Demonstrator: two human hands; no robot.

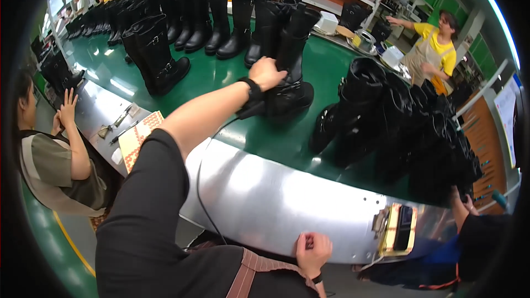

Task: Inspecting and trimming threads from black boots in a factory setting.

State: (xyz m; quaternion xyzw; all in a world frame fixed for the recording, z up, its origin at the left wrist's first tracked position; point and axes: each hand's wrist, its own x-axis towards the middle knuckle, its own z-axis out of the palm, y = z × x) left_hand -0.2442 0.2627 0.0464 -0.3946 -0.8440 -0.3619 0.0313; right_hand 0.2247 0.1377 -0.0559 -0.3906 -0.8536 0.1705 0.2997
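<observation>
At the middle of the green table, my left hand (268,74) is closed on a tall black boot (292,47) with a buckled strap. The boot stands among other black boots, and one close behind it is partly hidden. A black band with a thin cord (202,174) circles my left wrist. My right hand (313,251) is low in front of me at the near edge of the metal counter (265,198), its fingers curled in. What those fingers hold, if anything, is hidden.
Black boots (359,94) crowd the right side; another pair (154,55) stands left. A long row of boots (199,22) runs along the far side. A phone-like dark object (406,227) lies on a yellow tray at right. Co-workers (433,49) stand around the table.
</observation>
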